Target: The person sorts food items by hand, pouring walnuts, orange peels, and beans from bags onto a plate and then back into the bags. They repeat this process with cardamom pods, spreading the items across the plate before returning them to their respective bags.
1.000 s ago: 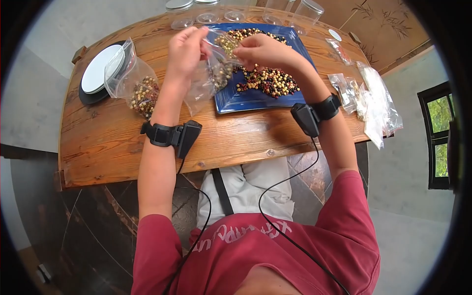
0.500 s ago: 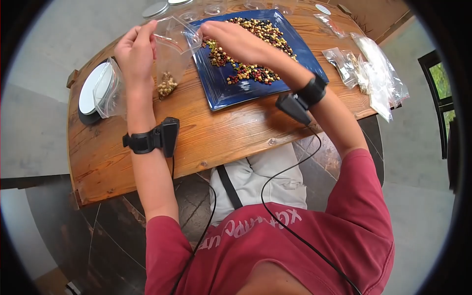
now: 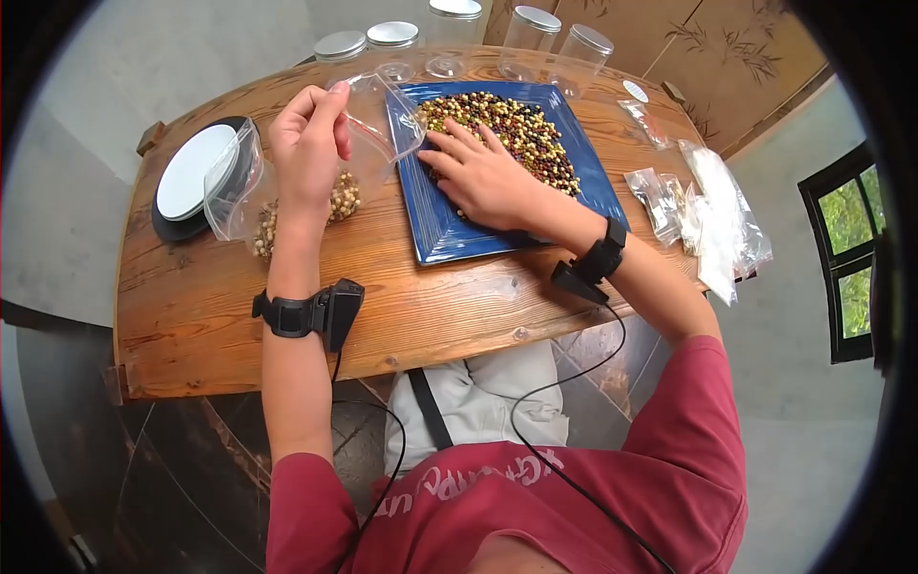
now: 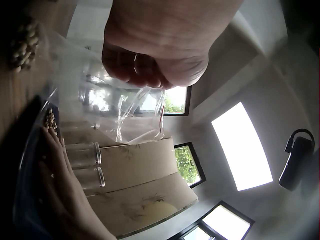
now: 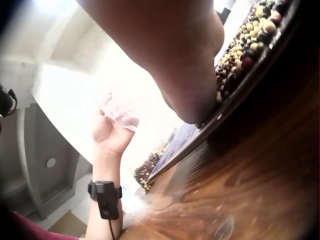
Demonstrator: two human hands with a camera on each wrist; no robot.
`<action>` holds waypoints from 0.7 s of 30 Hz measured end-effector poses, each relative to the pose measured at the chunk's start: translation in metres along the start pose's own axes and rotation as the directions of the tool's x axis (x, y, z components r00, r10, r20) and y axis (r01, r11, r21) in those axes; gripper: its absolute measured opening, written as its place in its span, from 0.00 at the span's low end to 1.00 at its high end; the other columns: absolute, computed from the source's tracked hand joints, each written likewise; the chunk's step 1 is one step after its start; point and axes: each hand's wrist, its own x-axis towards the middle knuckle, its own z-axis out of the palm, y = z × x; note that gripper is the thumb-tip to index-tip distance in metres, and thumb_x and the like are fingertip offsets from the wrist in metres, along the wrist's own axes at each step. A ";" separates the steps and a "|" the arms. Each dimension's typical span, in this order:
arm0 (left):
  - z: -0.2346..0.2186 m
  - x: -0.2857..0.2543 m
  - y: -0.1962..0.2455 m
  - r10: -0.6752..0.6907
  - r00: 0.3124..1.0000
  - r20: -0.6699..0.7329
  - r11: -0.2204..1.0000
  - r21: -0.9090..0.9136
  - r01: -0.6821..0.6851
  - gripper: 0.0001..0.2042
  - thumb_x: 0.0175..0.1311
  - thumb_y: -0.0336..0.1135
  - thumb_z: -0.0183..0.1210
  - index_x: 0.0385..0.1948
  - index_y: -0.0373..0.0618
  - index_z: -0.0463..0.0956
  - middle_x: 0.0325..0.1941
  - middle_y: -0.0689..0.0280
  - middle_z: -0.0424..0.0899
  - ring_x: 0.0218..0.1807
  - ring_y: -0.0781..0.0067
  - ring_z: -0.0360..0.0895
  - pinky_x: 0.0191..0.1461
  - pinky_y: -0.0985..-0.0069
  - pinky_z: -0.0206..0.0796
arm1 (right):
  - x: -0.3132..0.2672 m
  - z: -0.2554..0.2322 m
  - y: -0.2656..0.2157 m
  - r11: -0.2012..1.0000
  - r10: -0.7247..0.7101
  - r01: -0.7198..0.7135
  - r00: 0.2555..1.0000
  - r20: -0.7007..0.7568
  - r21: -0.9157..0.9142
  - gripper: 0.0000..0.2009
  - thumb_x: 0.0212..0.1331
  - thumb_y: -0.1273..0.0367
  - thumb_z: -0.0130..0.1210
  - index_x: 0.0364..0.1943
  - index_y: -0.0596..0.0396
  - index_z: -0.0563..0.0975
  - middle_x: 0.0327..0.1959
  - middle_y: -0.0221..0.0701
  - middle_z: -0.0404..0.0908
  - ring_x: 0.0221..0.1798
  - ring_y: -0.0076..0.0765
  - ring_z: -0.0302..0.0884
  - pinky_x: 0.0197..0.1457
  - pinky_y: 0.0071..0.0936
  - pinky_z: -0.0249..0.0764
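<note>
My left hand pinches the top edge of a clear zip bag, held up left of the blue square tray. Pale beans lie in the bottom of this bag. In the left wrist view the bag hangs from the curled fingers. My right hand lies with fingers spread on the mixed beans heaped on the tray, its fingertips toward the tray's left side. In the right wrist view the side of that hand is right at the tray rim.
Another clear bag with beans stands to the left, partly behind my left forearm. White plates on a dark round mat lie beyond it. Several lidded clear jars line the far edge. Small plastic bags lie at the right.
The right hand has let go of the bag and come down onto the beans on the tray. The left hand has moved left with the bag, away from the tray.
</note>
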 end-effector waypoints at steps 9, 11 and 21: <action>0.002 -0.003 -0.007 -0.022 0.999 0.049 0.998 0.055 0.019 0.18 0.74 0.36 0.61 0.19 0.49 0.70 0.17 0.75 0.70 0.19 0.87 0.64 0.23 0.83 0.56 | 0.070 0.029 0.028 0.992 0.117 -0.122 0.987 0.106 0.044 0.37 0.77 0.43 0.35 0.77 0.59 0.58 0.82 0.46 0.54 0.85 0.54 0.44 0.83 0.63 0.41; 0.004 -0.005 -0.005 -0.021 0.998 0.051 0.998 0.058 0.018 0.18 0.74 0.36 0.61 0.19 0.49 0.69 0.16 0.75 0.70 0.19 0.87 0.64 0.23 0.83 0.56 | 0.077 0.029 0.035 0.981 0.155 -0.172 0.973 0.173 0.086 0.40 0.76 0.40 0.32 0.78 0.57 0.56 0.82 0.46 0.53 0.85 0.53 0.44 0.83 0.63 0.40; 0.003 -0.003 -0.012 -0.036 0.998 0.060 0.998 0.058 0.033 0.18 0.73 0.37 0.61 0.18 0.49 0.70 0.16 0.75 0.70 0.19 0.87 0.65 0.23 0.83 0.57 | 0.022 0.007 0.033 0.971 0.128 -0.158 0.978 0.166 0.181 0.33 0.76 0.47 0.38 0.74 0.55 0.64 0.79 0.47 0.60 0.83 0.54 0.53 0.81 0.55 0.51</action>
